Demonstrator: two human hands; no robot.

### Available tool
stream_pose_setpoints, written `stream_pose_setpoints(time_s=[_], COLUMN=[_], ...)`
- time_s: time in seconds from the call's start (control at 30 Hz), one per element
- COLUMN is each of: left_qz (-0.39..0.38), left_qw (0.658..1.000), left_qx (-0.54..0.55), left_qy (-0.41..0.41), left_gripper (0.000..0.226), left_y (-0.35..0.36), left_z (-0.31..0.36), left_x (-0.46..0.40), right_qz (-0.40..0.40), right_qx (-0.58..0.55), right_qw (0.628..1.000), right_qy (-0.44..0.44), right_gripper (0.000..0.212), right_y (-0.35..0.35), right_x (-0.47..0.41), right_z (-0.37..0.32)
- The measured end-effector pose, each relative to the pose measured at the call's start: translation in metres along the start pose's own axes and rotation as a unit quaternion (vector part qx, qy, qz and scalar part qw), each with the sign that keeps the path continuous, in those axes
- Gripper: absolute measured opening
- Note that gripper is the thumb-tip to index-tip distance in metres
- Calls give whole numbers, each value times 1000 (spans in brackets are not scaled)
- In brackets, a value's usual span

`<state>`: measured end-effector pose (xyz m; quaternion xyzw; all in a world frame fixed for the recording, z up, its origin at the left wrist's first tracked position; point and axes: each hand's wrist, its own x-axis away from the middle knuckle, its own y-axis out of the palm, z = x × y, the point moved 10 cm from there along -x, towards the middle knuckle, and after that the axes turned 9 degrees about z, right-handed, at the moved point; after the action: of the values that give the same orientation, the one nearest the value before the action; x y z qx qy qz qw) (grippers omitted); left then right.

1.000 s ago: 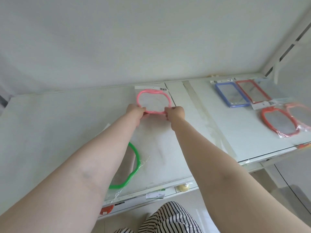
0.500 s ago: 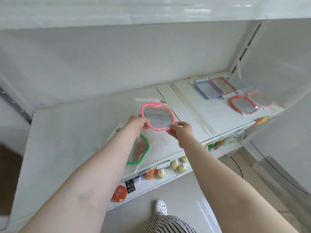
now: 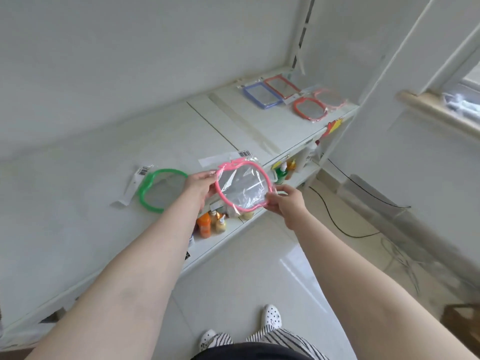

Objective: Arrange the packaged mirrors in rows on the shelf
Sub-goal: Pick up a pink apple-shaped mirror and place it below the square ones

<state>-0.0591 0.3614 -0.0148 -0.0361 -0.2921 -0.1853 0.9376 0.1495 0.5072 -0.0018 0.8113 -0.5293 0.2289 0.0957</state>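
Note:
Both hands hold a pink-framed packaged mirror (image 3: 244,187) in clear wrap, lifted off the white shelf (image 3: 104,178) and past its front edge. My left hand (image 3: 200,184) grips its left rim, my right hand (image 3: 287,201) its right rim. A green-framed packaged mirror (image 3: 145,190) lies flat on the shelf to the left. At the far right end of the shelf lie a blue rectangular mirror (image 3: 262,96), a red rectangular mirror (image 3: 281,86), an orange-red rounded mirror (image 3: 310,109) and a pale pink rounded mirror (image 3: 331,97).
A lower shelf holds orange and yellow bottles (image 3: 210,224) and a green bottle (image 3: 281,174). A black cable (image 3: 337,224) runs over the tiled floor. A window sill (image 3: 439,113) is at right. My spotted shoes (image 3: 271,314) show below.
The pink mirror has been lifted from the back of the shelf and pulled toward me, past the shelf's front edge. The camera has drawn back and turned right.

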Motion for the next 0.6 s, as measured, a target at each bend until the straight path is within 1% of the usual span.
stream_pose_setpoints(time_s=[0.1,0.17,0.27,0.4,0.5,0.6], left_qz=[-3,-4,-1,11,9,11], left_qw=[1000,1000,999,997,995,996], left_qx=[-17,-28,-50,-81,-95,-91], left_qy=[-10,-7,6,-1,-27,-13], left_gripper=[35,33,30,30,27,28], left_y=[19,36,72,126,172,218], left_z=[-18,-27,-35,-62,-96,-115], left_x=[9,18,38,57,70,82], right_qz=[10,14,27,36,34,23], right_qx=[3,-3,-11,-11,-3,1], right_qw=[1000,1000,999,999,998,997], right_qy=[4,6,17,30,57,71], right_gripper=[26,22,20,18,27,33], right_y=[-28,-49,-86,-147,-200,-248], right_x=[-1,-4,-14,-36,-52,-72], right_z=[11,16,24,39,46,45])
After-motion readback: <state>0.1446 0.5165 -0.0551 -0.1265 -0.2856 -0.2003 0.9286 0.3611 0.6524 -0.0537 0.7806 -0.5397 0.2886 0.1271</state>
